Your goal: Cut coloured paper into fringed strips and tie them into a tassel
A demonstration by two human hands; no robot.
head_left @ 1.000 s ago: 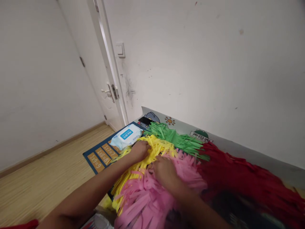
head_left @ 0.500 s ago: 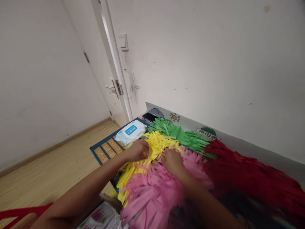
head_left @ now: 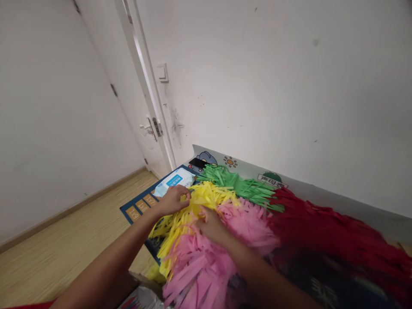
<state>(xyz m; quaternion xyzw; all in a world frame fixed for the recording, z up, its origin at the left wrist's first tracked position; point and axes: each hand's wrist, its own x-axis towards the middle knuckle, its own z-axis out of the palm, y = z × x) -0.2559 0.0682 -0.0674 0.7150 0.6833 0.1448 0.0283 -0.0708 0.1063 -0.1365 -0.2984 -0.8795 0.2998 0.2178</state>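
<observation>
Fringed yellow paper (head_left: pixel 209 195) lies in the middle of the table, its strips spreading toward me. My left hand (head_left: pixel 175 200) is over its left part, thumb and finger pinched on the yellow paper. Just to the right, my right hand (head_left: pixel 210 225) is closed, with its fingertips on the same yellow piece. A flat bit of yellow shows between the two hands. Pink fringed paper (head_left: pixel 199 262) lies under and around my right wrist. The exact grip of the right fingertips is partly hidden by the hand itself.
A pack of wet wipes (head_left: pixel 175 179) and a dark phone (head_left: pixel 198 163) are at the far left. Green fringe (head_left: pixel 241 182) runs along the back, red fringe (head_left: pixel 337 231) to the right. A printed mat (head_left: pixel 130 206) covers the table beside the white wall (head_left: pixel 257 86).
My right hand has moved left and toward me, off the pink-yellow border onto the yellow paper. My left hand has shifted slightly left. The view has tilted a little.
</observation>
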